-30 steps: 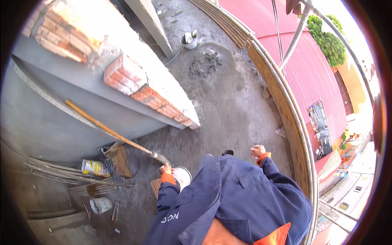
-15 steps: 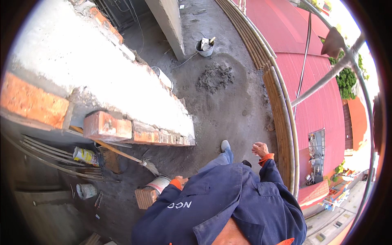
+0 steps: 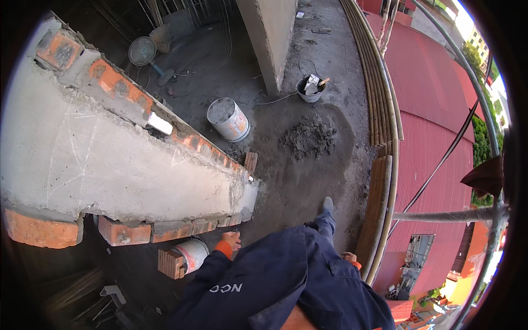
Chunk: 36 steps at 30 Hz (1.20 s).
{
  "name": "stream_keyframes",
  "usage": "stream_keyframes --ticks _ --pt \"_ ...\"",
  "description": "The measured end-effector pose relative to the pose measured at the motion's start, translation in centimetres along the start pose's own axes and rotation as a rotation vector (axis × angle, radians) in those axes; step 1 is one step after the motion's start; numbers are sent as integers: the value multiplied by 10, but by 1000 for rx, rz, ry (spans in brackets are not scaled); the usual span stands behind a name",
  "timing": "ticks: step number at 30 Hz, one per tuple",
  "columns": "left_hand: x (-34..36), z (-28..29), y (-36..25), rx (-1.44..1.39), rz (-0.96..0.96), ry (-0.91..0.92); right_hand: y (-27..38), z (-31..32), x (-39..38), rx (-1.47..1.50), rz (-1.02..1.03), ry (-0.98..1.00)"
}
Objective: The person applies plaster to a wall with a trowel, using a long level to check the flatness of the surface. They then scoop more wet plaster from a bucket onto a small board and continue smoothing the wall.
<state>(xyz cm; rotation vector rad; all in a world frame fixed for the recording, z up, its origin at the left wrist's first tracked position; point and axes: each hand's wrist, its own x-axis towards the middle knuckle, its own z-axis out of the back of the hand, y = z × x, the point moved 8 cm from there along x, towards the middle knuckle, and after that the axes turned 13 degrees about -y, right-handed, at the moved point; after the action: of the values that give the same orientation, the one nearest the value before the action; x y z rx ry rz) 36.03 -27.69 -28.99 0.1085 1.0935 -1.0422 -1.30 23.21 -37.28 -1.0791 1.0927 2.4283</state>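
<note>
My left hand hangs beside the end of the plastered brick wall. Its fingers are loosely bent and apart, and I see nothing in them. A white bucket and a small stack of bricks are the things closest to it, below the wall's near brick edge. My right hand is low by my side, close to the bamboo poles along the floor's edge. The jacket covers most of that hand, so its fingers hardly show. One shoe is stretched forward on the grey floor.
A heap of wet mortar lies ahead on the floor. Past it stands a bucket holding tools, near a concrete column. A spattered white bucket is behind the wall. Scaffold pipes cross outside, above red roofs.
My view has swung, and the wall, mortar heap and buckets sit differently in it. My left hand has come forward from the jacket; my right hand has swung back against my side.
</note>
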Motion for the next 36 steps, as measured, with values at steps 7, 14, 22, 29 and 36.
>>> stream_keyframes --ticks 7,14,22,29,36 --pt "1 -105 -109 -245 55 -83 129 67 162 214 132 44" --pt "-27 -146 -313 -360 -158 -28 396 119 228 228 80 120" --pt "90 -166 -443 -399 -156 37 486 30 268 21 47 255" --pt "268 -156 -544 -493 -6 37 601 -125 231 -74 173 232" --pt "405 -103 -569 -674 122 -71 751 -124 245 -388 20 263"
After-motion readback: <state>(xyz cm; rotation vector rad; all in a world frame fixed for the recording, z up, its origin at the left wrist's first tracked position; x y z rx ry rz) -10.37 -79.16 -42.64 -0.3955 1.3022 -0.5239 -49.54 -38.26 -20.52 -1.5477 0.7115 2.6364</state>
